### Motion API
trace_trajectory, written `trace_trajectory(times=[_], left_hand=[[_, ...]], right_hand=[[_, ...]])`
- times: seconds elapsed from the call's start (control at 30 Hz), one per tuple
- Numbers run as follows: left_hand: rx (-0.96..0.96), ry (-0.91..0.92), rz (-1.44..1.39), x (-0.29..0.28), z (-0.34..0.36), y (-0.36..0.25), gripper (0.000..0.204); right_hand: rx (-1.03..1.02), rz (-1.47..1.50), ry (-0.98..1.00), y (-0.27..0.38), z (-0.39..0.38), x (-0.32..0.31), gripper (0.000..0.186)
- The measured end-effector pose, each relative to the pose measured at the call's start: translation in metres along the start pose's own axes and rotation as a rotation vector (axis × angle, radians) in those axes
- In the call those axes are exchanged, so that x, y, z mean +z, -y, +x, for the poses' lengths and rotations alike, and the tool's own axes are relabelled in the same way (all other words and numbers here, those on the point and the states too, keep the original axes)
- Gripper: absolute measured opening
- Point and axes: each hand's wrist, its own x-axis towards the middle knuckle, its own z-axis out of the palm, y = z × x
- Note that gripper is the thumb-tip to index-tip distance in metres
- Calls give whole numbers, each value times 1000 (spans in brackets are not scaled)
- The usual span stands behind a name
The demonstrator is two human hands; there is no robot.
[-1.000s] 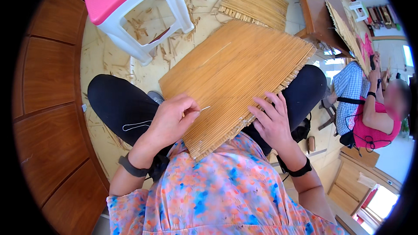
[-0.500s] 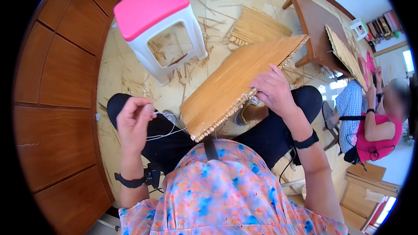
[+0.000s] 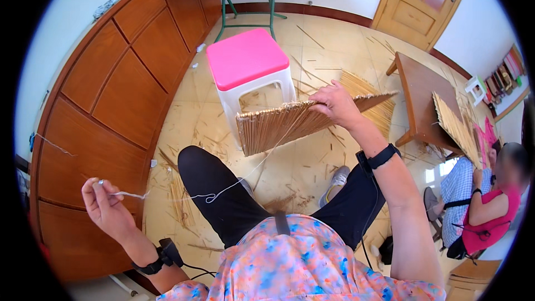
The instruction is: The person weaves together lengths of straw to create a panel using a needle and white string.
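Observation:
My right hand (image 3: 337, 105) grips the upper edge of a stiff panel of straw-like stalks (image 3: 273, 131), held up in front of my knees. Its ribbed side is turned toward me, and a knotted binding runs along the top edge. From the panel, a white thread (image 3: 212, 197) runs down over my left thigh, with a small loop in it, to my left hand (image 3: 110, 209). That hand is out at the far left, fingers closed on the thread. A small silvery piece shows at its fingers; whether it is a ring or a thimble I cannot tell.
A white stool with a pink top (image 3: 248, 58) stands just beyond the panel. Another straw panel (image 3: 370, 100) lies on the floor among scattered stalks. Wooden cabinets (image 3: 111, 150) line the left. At right are a low brown table (image 3: 426, 89) and a seated person (image 3: 490, 200) holding a similar panel.
My left hand has moved out to the left and drawn the thread long. My right hand has tipped the panel upright and farther away, turning its ribbed side to me. The view has tilted up.

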Motion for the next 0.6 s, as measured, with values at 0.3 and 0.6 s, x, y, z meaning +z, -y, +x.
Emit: trace_trajectory(times=[0.3, 0.6], left_hand=[[210, -128, -48, -49, -6, -43, 13], [239, -128, -125, -46, -21, -62, 11]], right_hand=[[84, 36, 18, 4, 34, 11, 25], [89, 132, 87, 9, 44, 19, 27]])
